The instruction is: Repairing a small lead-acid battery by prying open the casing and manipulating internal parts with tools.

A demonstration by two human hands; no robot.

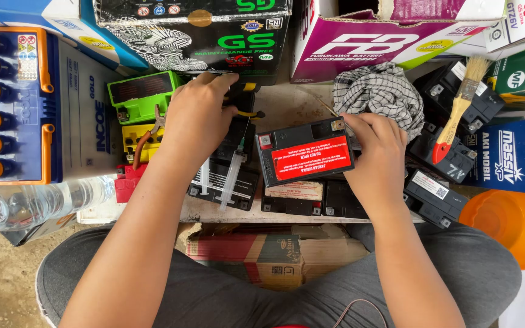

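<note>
**Two hands among small batteries**

We are gripping a small black battery with a red label in our right hand: the fingers are curling over its far right corner by the terminal and the thumb is pressing on the near side, so the battery is sitting tilted just to the left of the palm. Our left hand is reaching forward, well to the left of that battery, its fingertips touching something dark at the foot of a black cardboard box; we cannot tell whether the hand is closing on anything. Just below this hand two clear syringes are lying on a black battery. To its left, a green battery and pliers with red handles are resting close by. Beyond the right hand a checked cloth is lying bunched, and to its right a paintbrush with a red handle is leaning across more black batteries.
</note>
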